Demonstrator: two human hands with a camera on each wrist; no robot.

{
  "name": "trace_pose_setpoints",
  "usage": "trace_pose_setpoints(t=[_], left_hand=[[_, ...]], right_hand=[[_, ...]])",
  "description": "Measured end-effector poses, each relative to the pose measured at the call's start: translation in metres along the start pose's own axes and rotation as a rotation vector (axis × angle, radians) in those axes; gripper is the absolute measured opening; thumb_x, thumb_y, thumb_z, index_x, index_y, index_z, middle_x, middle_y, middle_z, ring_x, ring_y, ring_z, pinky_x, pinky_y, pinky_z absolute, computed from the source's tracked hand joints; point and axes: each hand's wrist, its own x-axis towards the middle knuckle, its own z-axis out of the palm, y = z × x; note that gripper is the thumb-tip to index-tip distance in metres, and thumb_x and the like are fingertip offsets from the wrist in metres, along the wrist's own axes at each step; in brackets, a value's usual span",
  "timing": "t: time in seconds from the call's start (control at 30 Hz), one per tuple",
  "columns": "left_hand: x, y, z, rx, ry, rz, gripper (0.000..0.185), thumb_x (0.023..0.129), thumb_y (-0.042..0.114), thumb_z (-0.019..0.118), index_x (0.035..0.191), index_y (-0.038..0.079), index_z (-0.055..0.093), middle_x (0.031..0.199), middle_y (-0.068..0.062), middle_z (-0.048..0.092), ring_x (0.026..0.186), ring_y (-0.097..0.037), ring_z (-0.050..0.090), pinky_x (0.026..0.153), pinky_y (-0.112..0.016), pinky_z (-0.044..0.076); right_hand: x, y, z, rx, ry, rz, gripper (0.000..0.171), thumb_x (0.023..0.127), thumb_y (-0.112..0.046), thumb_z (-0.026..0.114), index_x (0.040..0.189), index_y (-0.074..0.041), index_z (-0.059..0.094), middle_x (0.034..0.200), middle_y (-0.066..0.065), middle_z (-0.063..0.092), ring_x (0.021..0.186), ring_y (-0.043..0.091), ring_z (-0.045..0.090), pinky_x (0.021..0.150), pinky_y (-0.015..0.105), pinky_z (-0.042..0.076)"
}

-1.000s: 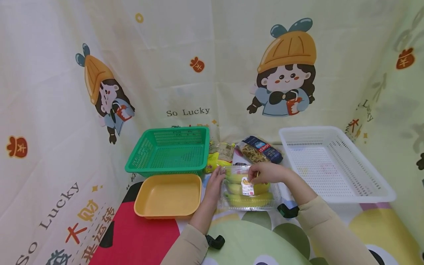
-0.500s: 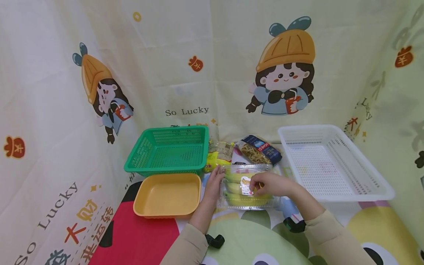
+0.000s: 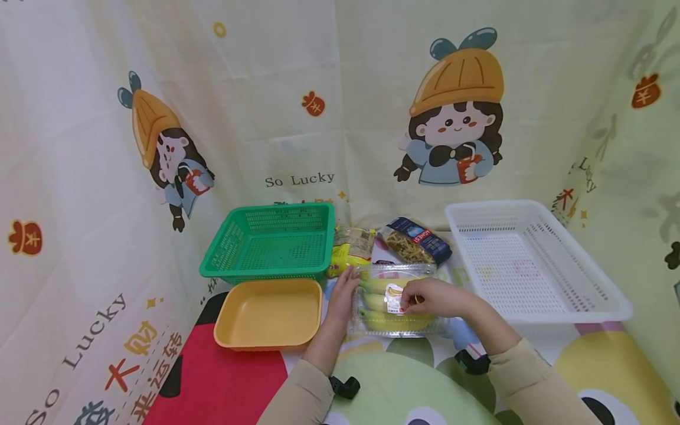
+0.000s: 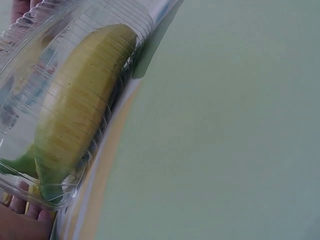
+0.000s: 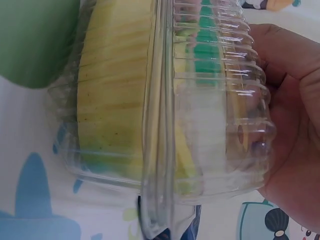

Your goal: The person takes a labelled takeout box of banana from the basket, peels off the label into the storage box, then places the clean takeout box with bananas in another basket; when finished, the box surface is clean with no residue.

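A clear plastic clamshell box of bananas (image 3: 393,321) lies on the patterned table cloth, with a white label on its lid. My left hand (image 3: 344,294) rests with straight fingers against the box's left side; its fingertips (image 4: 22,207) show at the box's (image 4: 75,100) edge in the left wrist view. My right hand (image 3: 431,298) lies over the lid near the label, fingers curled on it. In the right wrist view the palm (image 5: 295,125) cups the ribbed end of the box (image 5: 165,115).
A green mesh basket (image 3: 276,208) stands at the back left, with a yellow tray (image 3: 268,313) in front of it. A white mesh basket (image 3: 531,265) sits to the right. A yellowish packet (image 3: 350,248) and a dark-blue packet (image 3: 417,239) lie behind the box. Printed curtains enclose the table.
My right hand slid from the far edge of the lid toward me, to beside the label, and its forearm drew back. The left hand and the box stayed put.
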Motion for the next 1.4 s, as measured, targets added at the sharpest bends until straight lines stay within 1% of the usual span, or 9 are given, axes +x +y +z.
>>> trace_pose_setpoints(t=[0.2, 0.33, 0.5, 0.7, 1.1, 1.2, 1.23, 1.33, 1.4], left_hand=[[0.000, -0.001, -0.001, -0.008, -0.008, 0.006, 0.059, 0.097, 0.028, 0.055, 0.153, 0.022, 0.037, 0.159, 0.002, 0.038, 0.148, -0.020, 0.032, 0.125, -0.045, 0.018], [0.000, -0.001, 0.000, -0.006, -0.013, 0.008, 0.060, 0.097, 0.029, 0.055, 0.154, 0.023, 0.036, 0.158, 0.002, 0.039, 0.148, -0.020, 0.034, 0.124, -0.045, 0.019], [0.000, -0.001, 0.000, 0.003, -0.006, 0.000, 0.061, 0.096, 0.031, 0.056, 0.153, 0.023, 0.037, 0.156, 0.003, 0.042, 0.147, -0.019, 0.034, 0.124, -0.045, 0.019], [0.000, -0.001, 0.000, 0.002, -0.005, 0.012, 0.060, 0.097, 0.029, 0.055, 0.153, 0.022, 0.037, 0.155, 0.002, 0.044, 0.147, -0.020, 0.035, 0.124, -0.045, 0.019], [0.000, -0.001, 0.001, 0.000, -0.004, 0.022, 0.060, 0.097, 0.025, 0.054, 0.154, 0.018, 0.037, 0.158, -0.004, 0.038, 0.148, -0.023, 0.032, 0.124, -0.044, 0.020], [-0.006, 0.009, 0.002, 0.017, -0.016, 0.005, 0.060, 0.098, 0.022, 0.052, 0.154, 0.015, 0.035, 0.158, -0.005, 0.039, 0.148, -0.024, 0.033, 0.124, -0.044, 0.021], [-0.006, 0.010, 0.002, 0.019, -0.017, 0.005, 0.060, 0.098, 0.023, 0.052, 0.155, 0.015, 0.035, 0.158, -0.005, 0.039, 0.148, -0.023, 0.032, 0.124, -0.045, 0.021], [-0.006, 0.009, 0.002, 0.025, -0.006, 0.007, 0.059, 0.098, 0.023, 0.052, 0.154, 0.016, 0.036, 0.157, -0.004, 0.040, 0.148, -0.023, 0.033, 0.124, -0.045, 0.021], [-0.003, 0.004, 0.002, 0.019, 0.005, 0.018, 0.059, 0.097, 0.025, 0.054, 0.153, 0.018, 0.038, 0.157, -0.003, 0.040, 0.148, -0.022, 0.034, 0.124, -0.044, 0.021]], right_hand=[[0.004, 0.002, 0.001, -0.035, -0.001, 0.001, 0.009, 0.092, -0.018, 0.068, 0.086, -0.024, 0.067, 0.078, -0.016, 0.058, 0.072, 0.000, 0.050, 0.067, 0.021, 0.046], [0.005, 0.004, -0.001, 0.001, -0.018, 0.022, 0.005, 0.093, -0.022, 0.068, 0.089, -0.022, 0.067, 0.079, -0.015, 0.059, 0.071, 0.001, 0.050, 0.066, 0.022, 0.046], [0.005, 0.005, -0.004, 0.049, -0.036, 0.039, 0.004, 0.091, -0.020, 0.070, 0.089, -0.017, 0.067, 0.080, -0.012, 0.061, 0.072, 0.003, 0.052, 0.067, 0.022, 0.048], [0.008, 0.005, -0.004, 0.045, -0.033, 0.048, 0.009, 0.091, -0.015, 0.069, 0.085, -0.019, 0.064, 0.078, -0.010, 0.062, 0.070, 0.003, 0.053, 0.065, 0.022, 0.048], [0.009, 0.004, -0.004, 0.000, -0.048, 0.025, 0.008, 0.090, -0.018, 0.070, 0.085, -0.021, 0.065, 0.078, -0.012, 0.062, 0.070, 0.001, 0.052, 0.065, 0.021, 0.047], [0.010, 0.004, -0.004, -0.019, -0.041, 0.028, 0.009, 0.090, -0.019, 0.070, 0.083, -0.022, 0.065, 0.077, -0.013, 0.062, 0.068, 0.001, 0.051, 0.064, 0.021, 0.046], [0.010, 0.004, -0.004, -0.026, -0.038, 0.029, 0.010, 0.090, -0.019, 0.070, 0.083, -0.023, 0.065, 0.076, -0.013, 0.062, 0.068, 0.001, 0.051, 0.064, 0.021, 0.046], [0.011, 0.005, -0.003, -0.040, -0.030, 0.031, 0.011, 0.090, -0.021, 0.070, 0.083, -0.025, 0.065, 0.075, -0.015, 0.061, 0.067, 0.001, 0.051, 0.064, 0.021, 0.046], [0.012, 0.006, -0.002, -0.052, -0.028, 0.026, 0.010, 0.091, -0.023, 0.070, 0.083, -0.027, 0.065, 0.075, -0.015, 0.061, 0.067, 0.000, 0.050, 0.064, 0.021, 0.045]])
